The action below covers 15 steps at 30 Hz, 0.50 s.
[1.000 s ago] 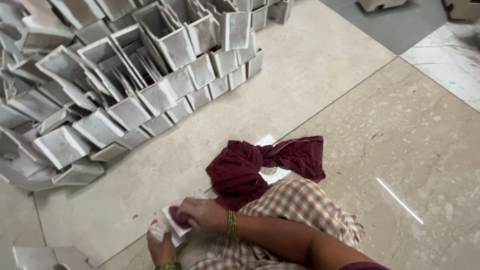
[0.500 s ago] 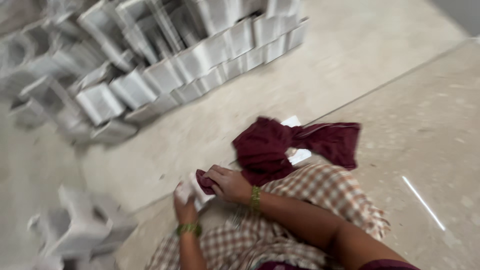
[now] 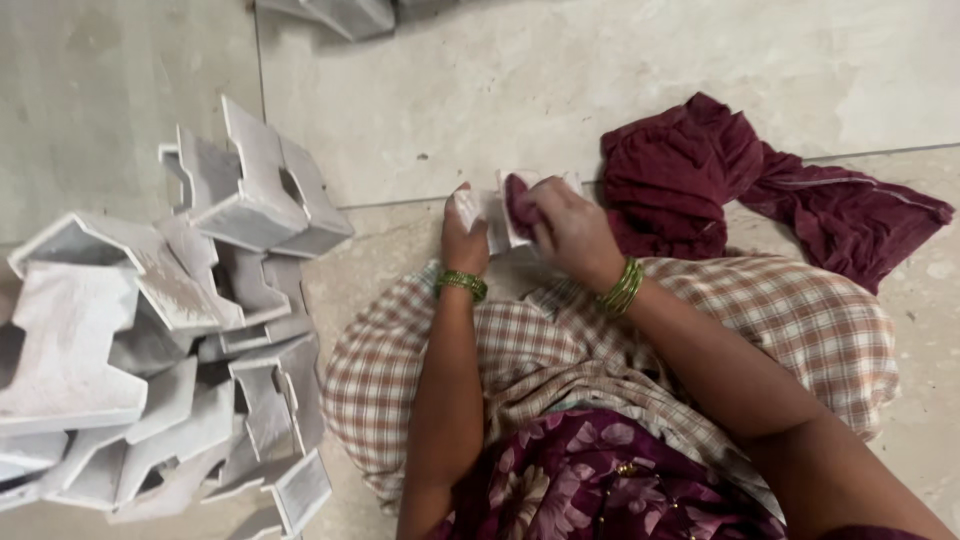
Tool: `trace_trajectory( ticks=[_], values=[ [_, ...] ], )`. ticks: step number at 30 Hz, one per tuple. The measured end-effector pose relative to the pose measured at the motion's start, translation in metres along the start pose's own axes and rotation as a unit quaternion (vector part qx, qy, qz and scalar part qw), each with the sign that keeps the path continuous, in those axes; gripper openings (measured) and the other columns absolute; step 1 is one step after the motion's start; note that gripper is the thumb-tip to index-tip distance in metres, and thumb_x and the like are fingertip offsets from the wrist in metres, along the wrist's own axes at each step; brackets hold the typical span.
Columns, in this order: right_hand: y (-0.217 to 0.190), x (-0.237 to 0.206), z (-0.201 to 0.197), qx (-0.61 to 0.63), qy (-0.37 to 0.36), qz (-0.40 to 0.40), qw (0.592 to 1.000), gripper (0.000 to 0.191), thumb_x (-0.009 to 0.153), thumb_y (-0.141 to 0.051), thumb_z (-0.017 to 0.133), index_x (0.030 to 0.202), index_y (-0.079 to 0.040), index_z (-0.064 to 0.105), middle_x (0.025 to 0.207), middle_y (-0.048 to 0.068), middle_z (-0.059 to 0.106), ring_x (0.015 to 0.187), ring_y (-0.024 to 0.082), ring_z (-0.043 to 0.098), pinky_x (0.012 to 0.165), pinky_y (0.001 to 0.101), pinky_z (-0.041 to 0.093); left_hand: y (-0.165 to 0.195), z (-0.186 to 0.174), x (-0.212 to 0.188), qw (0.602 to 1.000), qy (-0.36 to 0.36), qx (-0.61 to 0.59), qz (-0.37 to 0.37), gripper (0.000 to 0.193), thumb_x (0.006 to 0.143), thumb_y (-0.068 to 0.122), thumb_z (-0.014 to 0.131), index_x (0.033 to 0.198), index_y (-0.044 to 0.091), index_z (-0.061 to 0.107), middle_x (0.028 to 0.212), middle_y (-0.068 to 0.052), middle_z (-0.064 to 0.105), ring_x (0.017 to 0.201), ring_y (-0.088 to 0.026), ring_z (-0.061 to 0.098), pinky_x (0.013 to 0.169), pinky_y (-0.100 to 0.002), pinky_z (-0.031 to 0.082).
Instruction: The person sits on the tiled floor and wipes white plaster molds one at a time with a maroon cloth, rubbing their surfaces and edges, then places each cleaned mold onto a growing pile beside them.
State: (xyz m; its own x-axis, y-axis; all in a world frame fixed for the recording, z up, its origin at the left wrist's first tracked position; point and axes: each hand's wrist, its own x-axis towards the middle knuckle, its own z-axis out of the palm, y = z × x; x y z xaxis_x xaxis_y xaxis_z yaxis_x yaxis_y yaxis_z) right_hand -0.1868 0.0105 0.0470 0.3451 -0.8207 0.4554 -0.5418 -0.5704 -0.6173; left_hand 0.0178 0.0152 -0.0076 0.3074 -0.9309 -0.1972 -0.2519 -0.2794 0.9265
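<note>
The left hand [image 3: 464, 235] grips a small white moulded piece [image 3: 497, 212] while the right hand [image 3: 566, 228] presses a maroon rag [image 3: 520, 198] against it. Held only at one edge, the piece could probably slip onto the tiled floor [image 3: 480, 90] under the rubbing.

maroon cloth [image 3: 700, 190] | grey-white blocks [image 3: 150, 340] | green bangles [image 3: 462, 285] | beige/brown chk fabric [image 3: 800, 320]

Left hand [image 3: 462, 238] gripping white block [image 3: 495, 215], right hand [image 3: 562, 228] pressing maroon cloth [image 3: 700, 185] on it
</note>
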Motion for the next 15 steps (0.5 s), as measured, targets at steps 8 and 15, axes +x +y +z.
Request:
trace_trajectory(
  ticks=[8, 15],
  values=[
    [0.032, 0.002, 0.007, -0.162, 0.006, 0.140, 0.977, 0.026, 0.085, -0.001, 0.066, 0.109, -0.005, 0.059, 0.109, 0.016, 0.067, 0.076, 0.034, 0.069, 0.056, 0.0447, 0.055, -0.013, -0.005, 0.005, 0.999, -0.010, -0.040, 0.014, 0.058, 0.093, -0.001, 0.059, 0.149, 0.003, 0.044, 0.140, -0.015, 0.061, 0.126, -0.026, 0.062, 0.106, -0.035, 0.048],
    [-0.020, 0.002, 0.009, -0.008, -0.006, 0.029, 1.000, 0.019, 0.092, -0.004, 0.062, 0.111, -0.009, 0.058, 0.107, 0.011, 0.067, 0.080, 0.028, 0.072, 0.063, 0.0377, 0.060, -0.014, 0.001, 0.000, 0.997, -0.009, -0.078, 0.001, 0.058, 0.093, -0.001, 0.055, 0.150, 0.004, 0.045, 0.135, -0.015, 0.065, 0.121, -0.026, 0.065, 0.103, -0.035, 0.051]
  ],
)
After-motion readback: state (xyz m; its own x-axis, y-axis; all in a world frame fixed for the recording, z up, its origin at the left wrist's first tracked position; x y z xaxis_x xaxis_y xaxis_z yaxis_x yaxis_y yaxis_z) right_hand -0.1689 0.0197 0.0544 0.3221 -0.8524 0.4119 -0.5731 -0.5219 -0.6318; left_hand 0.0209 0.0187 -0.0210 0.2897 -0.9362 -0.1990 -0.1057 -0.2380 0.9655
